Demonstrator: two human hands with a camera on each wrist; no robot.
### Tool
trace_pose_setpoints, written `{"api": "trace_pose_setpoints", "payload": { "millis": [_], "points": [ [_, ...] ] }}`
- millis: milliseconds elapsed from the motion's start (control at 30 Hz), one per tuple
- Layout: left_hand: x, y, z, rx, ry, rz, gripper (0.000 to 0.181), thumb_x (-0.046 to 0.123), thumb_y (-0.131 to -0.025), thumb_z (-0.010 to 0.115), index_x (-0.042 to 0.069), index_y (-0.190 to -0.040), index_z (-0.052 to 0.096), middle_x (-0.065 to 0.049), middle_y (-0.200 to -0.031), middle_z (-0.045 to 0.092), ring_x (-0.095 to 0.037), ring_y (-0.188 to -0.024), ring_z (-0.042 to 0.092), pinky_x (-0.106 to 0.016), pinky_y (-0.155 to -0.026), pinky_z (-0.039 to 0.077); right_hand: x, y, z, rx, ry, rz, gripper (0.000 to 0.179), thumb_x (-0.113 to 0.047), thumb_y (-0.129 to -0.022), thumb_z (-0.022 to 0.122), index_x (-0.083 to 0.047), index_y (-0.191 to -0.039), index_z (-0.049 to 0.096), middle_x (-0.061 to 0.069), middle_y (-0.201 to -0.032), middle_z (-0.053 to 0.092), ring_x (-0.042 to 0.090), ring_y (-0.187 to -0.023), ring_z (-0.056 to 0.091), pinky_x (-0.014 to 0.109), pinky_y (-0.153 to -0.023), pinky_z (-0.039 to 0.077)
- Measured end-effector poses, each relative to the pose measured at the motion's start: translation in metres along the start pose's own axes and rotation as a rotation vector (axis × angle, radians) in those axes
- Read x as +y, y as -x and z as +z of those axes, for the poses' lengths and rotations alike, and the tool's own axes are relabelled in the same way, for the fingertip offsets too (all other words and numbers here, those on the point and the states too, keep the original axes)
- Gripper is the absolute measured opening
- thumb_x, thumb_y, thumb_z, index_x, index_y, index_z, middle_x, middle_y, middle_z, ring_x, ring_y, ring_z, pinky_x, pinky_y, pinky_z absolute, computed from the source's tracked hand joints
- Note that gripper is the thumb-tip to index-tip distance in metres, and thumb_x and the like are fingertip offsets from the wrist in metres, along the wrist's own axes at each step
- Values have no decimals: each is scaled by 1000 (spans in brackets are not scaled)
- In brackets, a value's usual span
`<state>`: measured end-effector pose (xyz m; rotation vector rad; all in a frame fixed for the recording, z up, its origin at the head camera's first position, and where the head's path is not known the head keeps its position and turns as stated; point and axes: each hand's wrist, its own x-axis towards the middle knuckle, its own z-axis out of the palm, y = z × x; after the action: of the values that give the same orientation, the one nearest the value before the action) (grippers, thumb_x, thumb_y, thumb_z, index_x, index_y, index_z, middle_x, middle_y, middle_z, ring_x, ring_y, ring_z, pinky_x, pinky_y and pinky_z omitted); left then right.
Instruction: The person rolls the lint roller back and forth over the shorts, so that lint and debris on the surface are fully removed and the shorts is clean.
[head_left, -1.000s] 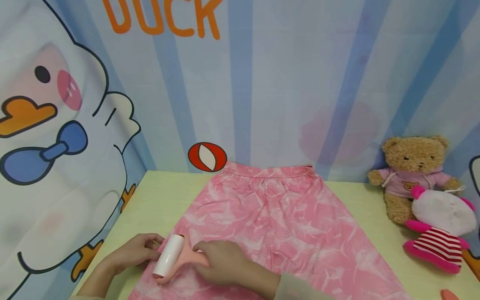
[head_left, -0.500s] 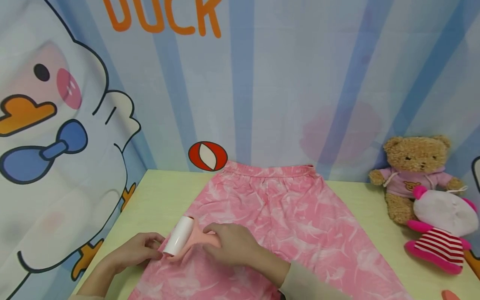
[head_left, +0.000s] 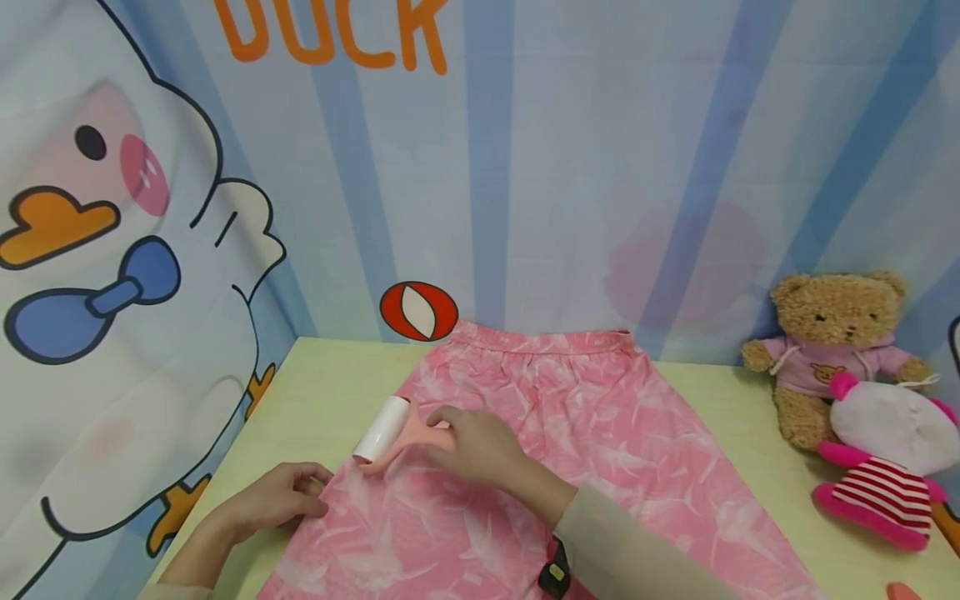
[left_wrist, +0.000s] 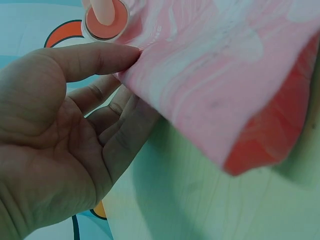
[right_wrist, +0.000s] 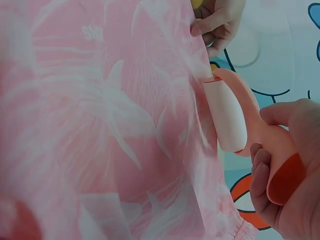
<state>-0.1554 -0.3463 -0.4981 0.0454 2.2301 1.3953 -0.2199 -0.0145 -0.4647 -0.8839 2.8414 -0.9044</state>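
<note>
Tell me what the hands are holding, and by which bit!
The right hand grips the lint roller by its peach handle; the left hand pinches the pink skirt by its side edge.

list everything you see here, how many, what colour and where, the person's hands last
skirt: one, pink with white marks, spread on the table
lint roller: one, white roll, peach handle, on the skirt near its left edge
teddy bear: one, brown, lilac hoodie, back right
plush toy: one, white and pink, striped body, before the bear
cut-off object: one, orange-pink, bottom right
table: one, pale yellow, underneath
backdrop: blue, duck print, behind and left
small device: one, black, by the right sleeve
left hand: one, pinching the skirt's left edge
right hand: one, beige sleeve, gripping the roller's handle
</note>
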Motion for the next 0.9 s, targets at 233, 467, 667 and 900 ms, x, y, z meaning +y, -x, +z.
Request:
{"api": "trace_pose_setpoints", "payload": {
  "millis": [233,467,667,900],
  "points": [
    [1,0,1,2,-8,-7,31,3,-93,69,-7,-122,61,-10,-92,66,-21,-76,63,-35,-66,55,2,-6,4,11,-43,47,33,-40,-92,71,-21,-118,73,-15,-73,60,10,-65,53,30,-63,46],
    [3,1,1,-4,-9,-3,31,4,-93,69,-7,-122,62,-10,-91,65,-21,-74,63,-34,-65,54,9,-6,7,21,-62,62,34,-41,-90,74,-22,-118,76,-12,-90,71,8,-73,59,31,-70,50],
    [4,2,1,-5,-4,-7,30,5,-93,70,-6,-121,63,-10,-93,66,-22,-77,63,-35,-67,55,22,2,2,19,-40,42,34,-45,-91,74,-25,-119,77,-12,-104,74,9,-89,67,35,-78,53],
    [4,2,1,-1,-18,-11,29,5,-92,71,-4,-119,64,-10,-92,65,-22,-77,63,-35,-67,54,39,24,-14,47,-61,78,43,-59,-93,69,-27,-122,78,-11,-115,74,15,-107,69,44,-89,54]
  ]
}}
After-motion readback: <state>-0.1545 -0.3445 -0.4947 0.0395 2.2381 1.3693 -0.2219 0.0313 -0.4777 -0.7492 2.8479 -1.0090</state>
